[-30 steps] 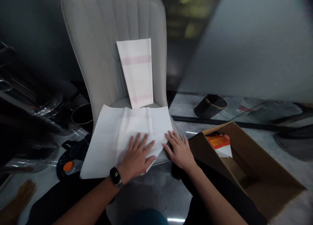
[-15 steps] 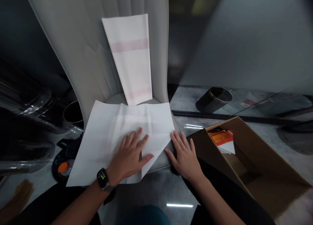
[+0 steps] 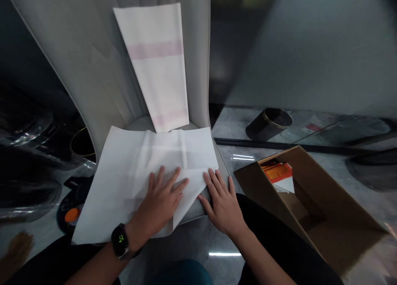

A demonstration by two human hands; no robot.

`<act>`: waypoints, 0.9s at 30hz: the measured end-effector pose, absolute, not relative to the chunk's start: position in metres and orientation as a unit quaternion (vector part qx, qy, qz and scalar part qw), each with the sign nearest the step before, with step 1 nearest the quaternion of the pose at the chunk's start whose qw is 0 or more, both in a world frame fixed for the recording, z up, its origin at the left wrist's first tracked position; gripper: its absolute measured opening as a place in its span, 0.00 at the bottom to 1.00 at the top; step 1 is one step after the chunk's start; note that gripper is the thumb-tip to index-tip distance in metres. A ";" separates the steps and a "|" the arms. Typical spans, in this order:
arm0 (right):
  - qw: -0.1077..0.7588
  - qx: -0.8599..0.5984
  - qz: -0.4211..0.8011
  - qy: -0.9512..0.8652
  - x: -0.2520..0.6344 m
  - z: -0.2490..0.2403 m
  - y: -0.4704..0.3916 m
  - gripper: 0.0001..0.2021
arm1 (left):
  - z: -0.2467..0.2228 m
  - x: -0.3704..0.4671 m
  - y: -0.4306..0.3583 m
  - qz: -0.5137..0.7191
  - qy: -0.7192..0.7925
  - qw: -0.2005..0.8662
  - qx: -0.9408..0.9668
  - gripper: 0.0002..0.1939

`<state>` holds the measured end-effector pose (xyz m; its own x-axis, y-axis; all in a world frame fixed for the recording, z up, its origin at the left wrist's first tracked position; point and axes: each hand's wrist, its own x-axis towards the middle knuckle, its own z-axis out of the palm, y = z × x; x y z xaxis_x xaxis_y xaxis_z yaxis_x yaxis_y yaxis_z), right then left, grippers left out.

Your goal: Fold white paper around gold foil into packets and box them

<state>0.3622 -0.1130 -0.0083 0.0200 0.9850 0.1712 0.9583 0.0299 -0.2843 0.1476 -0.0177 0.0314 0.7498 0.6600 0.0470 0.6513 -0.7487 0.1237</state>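
Note:
A large white sheet of paper (image 3: 114,173) lies over the seat of a grey chair (image 3: 198,62), its lower right corner folded over at a slant. My left hand (image 3: 161,204), with a watch on the wrist, rests on the sheet with fingers spread. At the sheet's right edge, my right hand (image 3: 221,198) lies flat, fingertips on the slanted fold's upper end. Behind the sheet, a folded white piece with pink bands (image 3: 158,78) leans on the chair's backrest.
To the right an open cardboard box (image 3: 338,243) holds an orange and white packet (image 3: 279,173). A black bin (image 3: 269,124) shows beyond it. An orange round thing (image 3: 72,214) is at the lower left, near another person's hand (image 3: 18,248).
The view has shifted a little. My left hand has turned slightly on the sheet, its thumb now closer to the other fingers. My right hand still rests at the right edge.

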 end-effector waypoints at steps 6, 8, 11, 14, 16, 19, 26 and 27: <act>0.164 -0.702 0.041 -0.692 0.362 -0.008 -0.113 0.36 | 0.034 0.146 -0.015 0.045 0.360 0.048 0.931 0.24; 0.163 -0.707 0.044 -0.687 0.364 -0.008 -0.113 0.36 | 0.035 0.145 -0.014 0.041 0.360 0.050 0.931 0.24; 0.164 -0.715 0.047 -0.678 0.367 -0.007 -0.112 0.35 | 0.035 0.143 -0.014 0.041 0.355 0.053 0.932 0.24; 0.170 -0.724 0.043 -0.667 0.370 -0.008 -0.112 0.35 | 0.035 0.142 -0.014 0.039 0.351 0.053 0.934 0.23; 0.174 -0.733 0.040 -0.657 0.372 -0.009 -0.112 0.35 | 0.035 0.140 -0.014 0.039 0.349 0.054 0.935 0.23; 0.170 -0.738 0.043 -0.651 0.376 -0.009 -0.112 0.34 | 0.034 0.139 -0.015 0.044 0.349 0.063 0.934 0.23; 0.163 -0.736 0.055 -0.655 0.381 -0.010 -0.112 0.33 | 0.033 0.137 -0.017 0.035 0.346 0.078 0.934 0.24; 0.163 -0.736 0.057 -0.655 0.381 -0.010 -0.112 0.33 | 0.034 0.137 -0.017 0.031 0.343 0.078 0.936 0.24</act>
